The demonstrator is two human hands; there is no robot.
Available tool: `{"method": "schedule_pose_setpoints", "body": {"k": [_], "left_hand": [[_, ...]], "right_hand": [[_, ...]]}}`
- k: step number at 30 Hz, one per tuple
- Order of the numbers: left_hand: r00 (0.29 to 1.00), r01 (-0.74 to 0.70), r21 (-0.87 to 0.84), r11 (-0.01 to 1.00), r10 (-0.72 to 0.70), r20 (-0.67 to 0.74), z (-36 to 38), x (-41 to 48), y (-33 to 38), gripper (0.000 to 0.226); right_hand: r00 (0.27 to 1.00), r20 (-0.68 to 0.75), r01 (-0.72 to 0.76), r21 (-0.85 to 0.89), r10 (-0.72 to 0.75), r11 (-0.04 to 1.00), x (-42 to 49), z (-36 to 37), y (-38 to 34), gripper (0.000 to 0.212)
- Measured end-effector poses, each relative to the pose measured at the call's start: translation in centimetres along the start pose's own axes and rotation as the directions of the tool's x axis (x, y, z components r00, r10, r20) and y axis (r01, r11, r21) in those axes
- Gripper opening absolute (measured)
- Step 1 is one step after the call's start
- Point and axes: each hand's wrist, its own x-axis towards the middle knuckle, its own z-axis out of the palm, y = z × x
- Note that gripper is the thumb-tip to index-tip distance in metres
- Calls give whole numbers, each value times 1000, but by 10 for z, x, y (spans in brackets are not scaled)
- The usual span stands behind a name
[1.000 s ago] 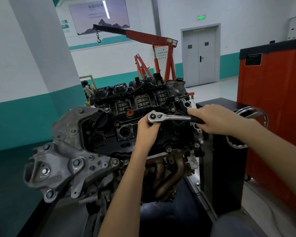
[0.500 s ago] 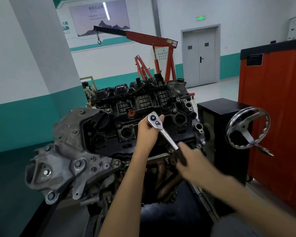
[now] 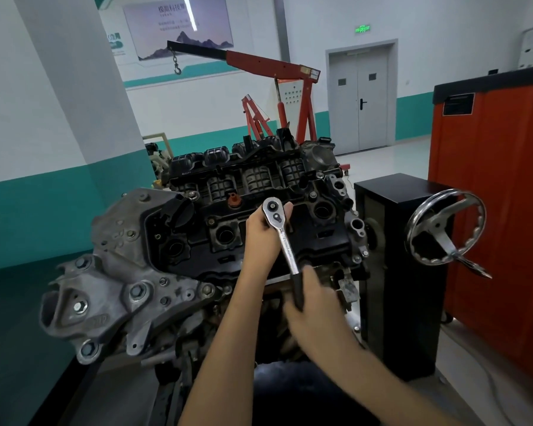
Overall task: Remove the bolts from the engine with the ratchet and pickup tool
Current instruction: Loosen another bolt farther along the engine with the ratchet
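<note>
Head view: ratchet (image 3: 282,238) seated on bolt atop engine (image 3: 216,241) valve cover. Left hand (image 3: 263,233) closed around ratchet head, steadying; right hand (image 3: 313,305) gripping handle end. Step: loosening. Next: swing handle again, socket kept square. Pickup tool not visible.

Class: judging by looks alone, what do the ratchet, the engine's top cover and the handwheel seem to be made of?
Ratchet: polished, probably chromed steel, bright reflections; dark handle grip, likely rubber or plastic.
Top cover: matte black, seemingly moulded plastic, ribbed.
Handwheel: shiny chromed metal, mirror-like glints.
</note>
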Motion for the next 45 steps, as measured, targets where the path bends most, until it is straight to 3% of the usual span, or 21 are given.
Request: {"method": "schedule_pose_setpoints", "body": {"k": [1, 3, 7, 10, 12, 14, 16, 18, 20, 23, 25, 29, 31, 34, 36, 39, 42, 43, 45], "left_hand": [[1000, -6, -7, 1000, 6, 10, -1, 0, 0, 39], [999, -5, 7, 1000, 5, 35, -5, 2, 0, 40], [997, 2, 47, 999, -6, 81, -5, 6, 1, 37], [996, -40, 61, 997, 35, 76, -1, 3, 4, 41], [997, -57, 54, 997, 54, 54, 0, -1, 5, 33], [999, -34, 30, 999, 34, 17, -1, -3, 4, 24], [1000, -9, 18, 1000, 9, 3, -2, -2, 1, 25], [1000, -7, 23, 1000, 7, 1, 1, -3, 0, 38], [1000, -2, 14, 1000, 2, -14, 5, -3, 0, 41], [1000, -12, 2, 1000, 12, 1, 4, -2, 0, 42], [1000, -13, 18, 1000, 12, 17, 0, -1, 1, 42], [988, -86, 68, 994, 76, 133, -6, 6, 11, 43], [976, -111, 87, 990, 92, 195, -4, 8, 15, 43], [985, -96, 59, 994, 87, 150, -2, 3, 13, 34], [995, -70, 12, 997, 69, 71, -4, 1, 6, 29], [998, -60, -46, 997, 61, 9, -5, 1, -1, 30], [998, -62, -56, 997, 60, -24, 3, 0, -1, 38], [998, -63, -55, 996, 62, -30, 4, 0, 0, 37], [997, -70, -48, 996, 69, -23, 3, 1, 0, 34]], "right_hand": [[1000, -11, -11, 76, 12, 997, -1, 12, -4, 28], [1000, 1, 4, 62, -5, 998, 4, 8, -2, 26], [968, 216, 172, -198, -128, 965, 34, -69, 31, 28], [923, 331, 359, -545, -198, 757, 78, -129, 31, 27], [920, 297, 390, -642, -255, 660, 93, -142, 22, 30], [946, 196, 322, -651, -257, 687, 82, -130, 22, 30], [975, 96, 220, -545, -201, 809, 50, -96, 27, 27], [996, 18, 94, -251, -93, 964, 16, -52, 23, 29], [999, -52, 14, 14, -13, 1000, 0, -12, 10, 27], [995, -86, -35, 220, 55, 975, -5, 23, -4, 26], [999, -6, -34, 130, 35, 991, 1, 8, 4, 29], [962, 254, 146, -174, -99, 974, 40, -80, 33, 25], [926, 351, 284, -406, -139, 868, 72, -122, 35, 23], [905, 363, 420, -678, -221, 603, 106, -149, 25, 17], [919, 295, 394, -710, -261, 584, 101, -143, 21, 18], [979, 79, 201, -567, -190, 799, 54, -98, 25, 27], [999, -8, 45, -98, -46, 994, 7, -39, 13, 31], [1000, 22, -5, 89, 3, 996, 2, -23, 5, 30], [982, 167, -147, 408, 84, 901, 4, -9, -9, 23]]}}
